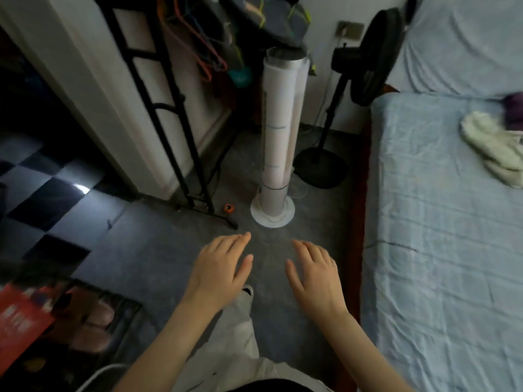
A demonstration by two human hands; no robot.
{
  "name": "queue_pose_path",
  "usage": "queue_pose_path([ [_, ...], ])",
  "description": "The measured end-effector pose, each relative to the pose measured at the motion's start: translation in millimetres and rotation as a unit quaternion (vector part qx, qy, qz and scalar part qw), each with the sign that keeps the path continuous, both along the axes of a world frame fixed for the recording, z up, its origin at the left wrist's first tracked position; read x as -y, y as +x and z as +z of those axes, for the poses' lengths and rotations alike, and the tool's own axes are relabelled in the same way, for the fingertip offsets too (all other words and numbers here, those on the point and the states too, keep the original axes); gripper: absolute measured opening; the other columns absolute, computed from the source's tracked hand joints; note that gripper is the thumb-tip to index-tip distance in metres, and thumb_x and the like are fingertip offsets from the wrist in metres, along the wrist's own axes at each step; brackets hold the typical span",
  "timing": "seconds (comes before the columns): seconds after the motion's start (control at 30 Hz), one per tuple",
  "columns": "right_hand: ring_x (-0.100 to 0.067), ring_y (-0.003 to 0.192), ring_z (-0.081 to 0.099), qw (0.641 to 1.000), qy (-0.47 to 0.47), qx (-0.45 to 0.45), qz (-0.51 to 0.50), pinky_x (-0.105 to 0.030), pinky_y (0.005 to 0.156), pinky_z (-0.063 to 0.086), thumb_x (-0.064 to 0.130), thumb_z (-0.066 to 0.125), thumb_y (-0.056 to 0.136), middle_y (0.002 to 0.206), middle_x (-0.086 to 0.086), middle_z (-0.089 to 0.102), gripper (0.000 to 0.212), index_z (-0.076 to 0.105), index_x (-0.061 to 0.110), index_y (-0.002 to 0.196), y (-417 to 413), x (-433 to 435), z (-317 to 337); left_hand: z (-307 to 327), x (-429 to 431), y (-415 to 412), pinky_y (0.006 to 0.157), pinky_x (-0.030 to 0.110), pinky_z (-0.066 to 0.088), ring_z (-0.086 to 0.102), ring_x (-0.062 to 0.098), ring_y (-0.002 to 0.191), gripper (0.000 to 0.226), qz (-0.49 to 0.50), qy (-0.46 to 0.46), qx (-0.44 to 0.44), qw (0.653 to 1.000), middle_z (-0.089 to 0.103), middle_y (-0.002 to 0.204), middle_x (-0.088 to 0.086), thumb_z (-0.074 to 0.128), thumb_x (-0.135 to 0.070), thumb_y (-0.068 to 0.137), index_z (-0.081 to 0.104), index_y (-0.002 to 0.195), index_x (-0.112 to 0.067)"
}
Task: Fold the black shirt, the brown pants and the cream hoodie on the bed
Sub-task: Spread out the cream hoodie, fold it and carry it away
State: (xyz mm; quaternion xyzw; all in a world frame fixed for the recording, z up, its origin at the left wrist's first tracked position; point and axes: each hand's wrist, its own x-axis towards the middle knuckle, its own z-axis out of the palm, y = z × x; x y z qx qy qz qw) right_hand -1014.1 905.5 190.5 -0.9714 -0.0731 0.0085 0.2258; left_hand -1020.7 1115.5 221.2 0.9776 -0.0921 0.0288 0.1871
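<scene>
A crumpled cream garment, likely the cream hoodie (493, 149), lies on the bed (441, 250) near the right edge of the view, on a light blue sheet. A dark purple bundle (513, 107) sits just behind it. No black shirt or brown pants show. My left hand (219, 268) and my right hand (315, 271) hover over the grey floor in front of me, fingers straight and spread, palms down, holding nothing. Both are well left of the bed and far from the cream garment.
A white tower fan (278, 137) stands ahead on the floor, a black pedestal fan (365, 60) beside the bed's corner. A black rack (169, 108) with hangers leans at the left wall. Slippers (90, 321) sit on a shoe rack at lower left.
</scene>
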Motion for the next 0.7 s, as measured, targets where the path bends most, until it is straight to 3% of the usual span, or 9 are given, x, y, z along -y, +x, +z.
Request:
queue_pose_path([
  [0.2,-0.017,0.136,0.039,0.991,-0.024,-0.021,-0.131,-0.038,0.112,0.032,0.049,0.035,0.100,0.145,0.003,0.047,0.053,0.040,0.025,0.147,97,9,5,-7,12,157,0.093,0.037,0.050,0.059,0.021,0.114,0.056,-0.170,0.005,-0.016,0.985,0.064,0.124,0.003,0.033,-0.043,0.094,0.058,0.132,-0.010],
  [0.37,-0.018,0.133,0.043,0.962,-0.012,-0.018,-0.273,-0.040,0.110,0.036,0.044,0.042,0.101,0.142,0.003,0.051,0.050,0.044,0.023,0.146,146,37,26,14,59,277,0.093,0.033,0.048,0.061,0.019,0.111,0.048,-0.322,-0.009,0.027,0.946,0.066,0.120,0.004,0.040,-0.039,0.095,0.060,0.128,-0.010],
  [0.53,-0.022,0.122,0.052,0.916,0.003,0.020,-0.400,-0.042,0.102,0.044,0.046,0.040,0.098,0.132,-0.002,0.059,0.050,0.053,0.020,0.139,179,83,25,5,132,346,0.113,0.035,0.030,0.045,0.021,0.134,0.050,-0.406,-0.001,0.017,0.914,0.053,0.141,0.003,0.038,-0.040,0.098,0.050,0.140,-0.017],
  [0.7,-0.024,0.115,0.057,0.885,-0.001,0.021,-0.465,-0.042,0.096,0.047,0.047,0.038,0.095,0.125,-0.003,0.063,0.051,0.057,0.018,0.133,215,148,3,-20,211,387,0.114,0.035,0.027,0.043,0.022,0.136,0.051,-0.457,0.009,-0.011,0.889,0.052,0.143,0.003,0.040,-0.040,0.096,0.051,0.141,-0.019],
])
